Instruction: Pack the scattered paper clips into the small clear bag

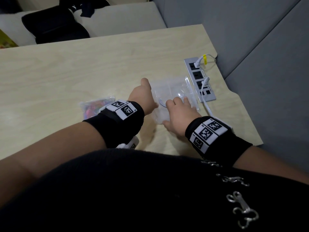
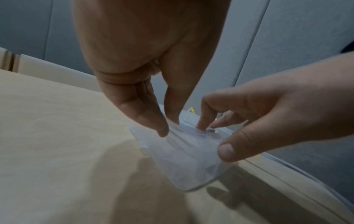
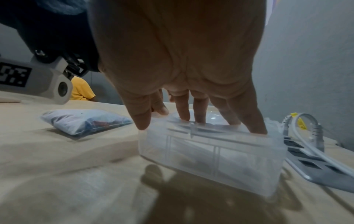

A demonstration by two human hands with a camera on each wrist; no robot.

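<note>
A small clear bag (image 1: 97, 107) stuffed with colourful paper clips lies on the table left of my left wrist; it also shows as the bag (image 3: 84, 121) in the right wrist view. A clear plastic box (image 1: 168, 92) stands between my hands. My left hand (image 1: 143, 97) pinches the box's (image 2: 184, 163) left edge with its fingertips (image 2: 161, 130). My right hand (image 1: 178, 114) grips the box (image 3: 210, 159), with its fingers (image 3: 184, 112) on the lid and its thumb (image 2: 226, 150) on the near side. No loose clips show on the table.
A grey power strip (image 1: 199, 77) with white cables (image 3: 314, 153) plugged in lies just right of the box, near the table's right edge. Black clothing (image 1: 55, 29) lies on a bench behind the table. A person in yellow (image 3: 81, 91) is far behind.
</note>
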